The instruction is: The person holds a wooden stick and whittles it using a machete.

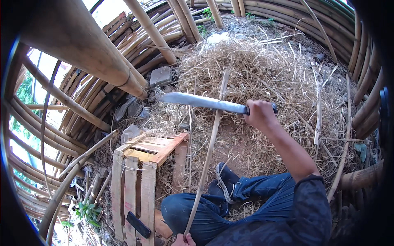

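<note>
"Grip closed: our right hand [260,114] holds the knife [197,100], our left hand [182,241] the strip [207,162] by its lower end. Crossing point?"

"Near the strip's far end. Too shallow an angle could send the knife skidding toward our knee [175,210]."

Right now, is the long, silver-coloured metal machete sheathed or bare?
Bare: the long, silver-coloured metal machete, held in the right hand, shows uncovered metal from its black handle to its tip.
</note>
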{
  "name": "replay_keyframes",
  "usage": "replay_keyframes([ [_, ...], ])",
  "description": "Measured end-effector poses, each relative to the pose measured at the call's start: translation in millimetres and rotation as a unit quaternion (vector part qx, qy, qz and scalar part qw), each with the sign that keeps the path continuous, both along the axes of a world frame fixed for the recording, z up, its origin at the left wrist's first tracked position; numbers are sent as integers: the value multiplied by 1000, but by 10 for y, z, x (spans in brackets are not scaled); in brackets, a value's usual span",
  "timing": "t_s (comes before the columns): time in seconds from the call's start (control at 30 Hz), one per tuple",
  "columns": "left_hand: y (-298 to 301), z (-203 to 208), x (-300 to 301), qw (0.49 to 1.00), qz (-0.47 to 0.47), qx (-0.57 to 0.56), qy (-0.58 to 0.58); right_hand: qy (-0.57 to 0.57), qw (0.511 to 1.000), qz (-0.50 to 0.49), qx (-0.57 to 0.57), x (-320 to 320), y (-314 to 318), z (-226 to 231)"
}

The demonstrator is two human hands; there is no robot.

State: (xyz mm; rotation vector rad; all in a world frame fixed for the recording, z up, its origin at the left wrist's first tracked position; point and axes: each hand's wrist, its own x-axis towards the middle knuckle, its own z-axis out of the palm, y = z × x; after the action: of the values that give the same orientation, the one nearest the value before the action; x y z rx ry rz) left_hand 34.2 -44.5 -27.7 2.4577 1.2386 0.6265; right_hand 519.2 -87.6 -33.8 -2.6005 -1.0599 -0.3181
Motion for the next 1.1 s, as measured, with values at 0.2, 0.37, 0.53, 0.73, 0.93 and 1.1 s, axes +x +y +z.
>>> replay_keyframes([
  [0.2, 40, -57, -62, 1000, -6, 0, -10, -3, 987, 159, 36, -588, 25, 154],
  [0.37, 50, -49, -101, 1000, 1, -8, -13, 9, 995, 102, 19, -284, 81, 234],
  [0.53, 99, -58, -110, 1000, 2, -26, 1, 37, 995, -95, -8, 64, -89, 215],
  [0.73, 69, -93, -157, 999, 6, -43, -22, 78, 993, 88, 31, -545, -78, 355],
  [0.93, 82, -146, -183, 999, 12, -33, -28, 56, 993, 103, -29, -493, 11, 434],
  [1.1, 84, -92, -137, 999, 1, -38, -20, 78, 996, -35, 18, -56, -90, 291],
])
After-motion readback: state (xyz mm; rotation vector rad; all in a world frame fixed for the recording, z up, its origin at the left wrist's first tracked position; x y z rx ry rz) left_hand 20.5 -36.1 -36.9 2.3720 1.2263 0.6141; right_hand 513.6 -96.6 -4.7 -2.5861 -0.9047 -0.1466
